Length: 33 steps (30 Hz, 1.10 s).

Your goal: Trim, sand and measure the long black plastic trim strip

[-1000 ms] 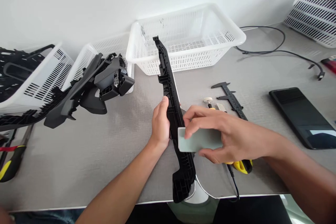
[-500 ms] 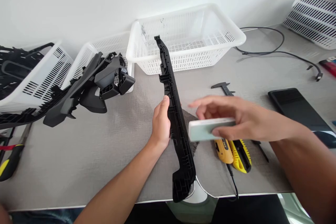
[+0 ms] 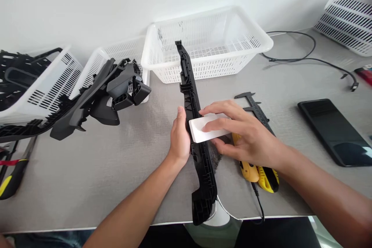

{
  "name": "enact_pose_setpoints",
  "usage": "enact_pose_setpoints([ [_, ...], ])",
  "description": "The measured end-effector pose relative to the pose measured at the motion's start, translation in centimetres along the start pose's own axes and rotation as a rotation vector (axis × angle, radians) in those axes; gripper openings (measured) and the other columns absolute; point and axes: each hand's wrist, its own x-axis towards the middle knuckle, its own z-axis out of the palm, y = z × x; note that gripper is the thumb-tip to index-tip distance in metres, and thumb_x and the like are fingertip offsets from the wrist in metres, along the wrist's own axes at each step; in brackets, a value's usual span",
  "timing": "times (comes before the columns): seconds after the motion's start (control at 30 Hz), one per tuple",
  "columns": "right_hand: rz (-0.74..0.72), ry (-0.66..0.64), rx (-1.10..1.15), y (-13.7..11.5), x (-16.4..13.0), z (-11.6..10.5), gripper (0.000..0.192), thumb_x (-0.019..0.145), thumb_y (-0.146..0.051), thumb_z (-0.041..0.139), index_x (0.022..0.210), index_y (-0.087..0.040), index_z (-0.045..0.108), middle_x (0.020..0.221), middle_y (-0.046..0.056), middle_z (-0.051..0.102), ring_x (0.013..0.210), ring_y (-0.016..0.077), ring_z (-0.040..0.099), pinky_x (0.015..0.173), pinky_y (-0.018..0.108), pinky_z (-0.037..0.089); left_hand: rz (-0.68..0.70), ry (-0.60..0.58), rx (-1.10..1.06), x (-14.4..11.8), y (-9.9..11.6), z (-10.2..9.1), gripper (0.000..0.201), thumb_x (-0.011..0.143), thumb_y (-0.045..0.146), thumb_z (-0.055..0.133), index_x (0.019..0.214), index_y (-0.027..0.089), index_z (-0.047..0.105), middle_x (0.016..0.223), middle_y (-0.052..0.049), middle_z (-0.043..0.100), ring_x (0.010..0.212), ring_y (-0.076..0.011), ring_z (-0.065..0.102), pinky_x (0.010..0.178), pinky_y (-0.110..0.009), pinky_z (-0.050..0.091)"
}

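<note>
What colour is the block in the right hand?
White block, seen in the head view.

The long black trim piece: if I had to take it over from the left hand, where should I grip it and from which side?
Probably grip the long black trim piece at its straight middle, where the left hand clasps it, coming from the left. It stands on edge, so its flat side faces that way, and the right hand presses a white block against it from the right. The curved near end overhangs the table.
</note>
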Motion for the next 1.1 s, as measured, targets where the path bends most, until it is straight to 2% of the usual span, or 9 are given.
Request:
enact_pose_setpoints([
  [0.1,-0.005,0.003,-0.046,-0.13,-0.01,-0.12,0.038,0.094,-0.006,0.065,0.126,-0.027,0.068,0.138,0.013,0.07,0.114,0.03,0.068,0.095,0.049,0.059,0.045,0.062,0.108,-0.22,0.21,0.15,0.056,0.097,0.073,0.069,0.075,0.022,0.068,0.076,-0.002,0.066,0.079,-0.0208,0.062,0.074,-0.032,0.047],
  [0.2,-0.001,0.031,-0.115,-0.12,0.06,-0.43,0.042,0.091,-0.006,0.065,0.127,-0.027,0.069,0.134,0.013,0.071,0.106,0.0295,0.068,0.093,0.05,0.058,0.083,-0.022,0.156,-0.44,0.39,0.44,0.057,0.101,0.071,0.063,0.074,0.022,0.069,0.077,-0.003,0.068,0.08,-0.0216,0.063,0.074,-0.032,0.048],
  [0.27,0.016,0.069,-0.161,-0.07,0.1,-0.61,0.042,0.089,-0.006,0.066,0.125,-0.028,0.071,0.132,0.012,0.072,0.104,0.0303,0.068,0.092,0.051,0.056,0.115,-0.031,0.183,-0.51,0.5,0.62,0.054,0.104,0.067,0.061,0.077,0.021,0.071,0.083,-0.004,0.073,0.086,-0.0227,0.066,0.08,-0.032,0.049],
  [0.4,0.006,0.127,-0.159,-0.22,0.18,-0.4,0.042,0.089,-0.007,0.068,0.126,-0.028,0.072,0.13,0.012,0.071,0.104,0.0305,0.068,0.09,0.05,0.056,0.144,0.042,0.239,-0.63,0.81,0.79,0.046,0.105,0.057,0.063,0.077,0.022,0.071,0.083,-0.002,0.072,0.09,-0.0228,0.066,0.083,-0.031,0.05],
  [0.57,-0.004,0.086,-0.142,-0.27,0.24,-0.05,0.04,0.089,-0.006,0.067,0.123,-0.027,0.074,0.131,0.012,0.071,0.104,0.0296,0.067,0.092,0.049,0.056,0.147,-0.005,0.284,-0.6,0.83,0.62,0.051,0.107,0.059,0.057,0.074,0.022,0.069,0.078,-0.003,0.069,0.082,-0.0219,0.063,0.077,-0.031,0.049],
  [0.67,0.025,0.129,-0.173,-0.17,0.2,-0.18,0.04,0.089,-0.007,0.067,0.123,-0.027,0.073,0.129,0.012,0.07,0.105,0.0304,0.067,0.092,0.049,0.055,0.171,0.034,0.274,-0.45,0.62,0.46,0.047,0.107,0.057,0.059,0.078,0.022,0.072,0.085,-0.003,0.073,0.089,-0.0221,0.064,0.083,-0.031,0.05],
  [0.83,-0.012,0.078,-0.139,-0.17,0.16,-0.01,0.04,0.091,-0.007,0.066,0.125,-0.026,0.071,0.132,0.013,0.07,0.103,0.0287,0.066,0.092,0.049,0.055,0.108,0.032,0.285,-0.42,0.55,0.41,0.05,0.106,0.061,0.058,0.077,0.022,0.07,0.081,-0.003,0.07,0.083,-0.022,0.063,0.075,-0.031,0.05],
  [1.0,0.02,0.143,-0.174,-0.22,0.13,-0.1,0.039,0.09,-0.006,0.066,0.123,-0.027,0.071,0.129,0.012,0.07,0.105,0.03,0.067,0.09,0.049,0.055,0.131,0.077,0.282,-0.39,0.62,0.53,0.042,0.108,0.052,0.059,0.083,0.022,0.074,0.093,-0.004,0.076,0.099,-0.024,0.067,0.088,-0.032,0.051],
  [1.1,-0.016,0.113,-0.145,-0.31,0.17,-0.02,0.039,0.092,-0.007,0.067,0.125,-0.027,0.071,0.131,0.012,0.07,0.104,0.0293,0.067,0.091,0.049,0.055,0.113,0.08,0.294,-0.43,0.63,0.55,0.045,0.107,0.054,0.06,0.076,0.023,0.07,0.086,-0.003,0.073,0.093,-0.0242,0.066,0.085,-0.033,0.051],
])
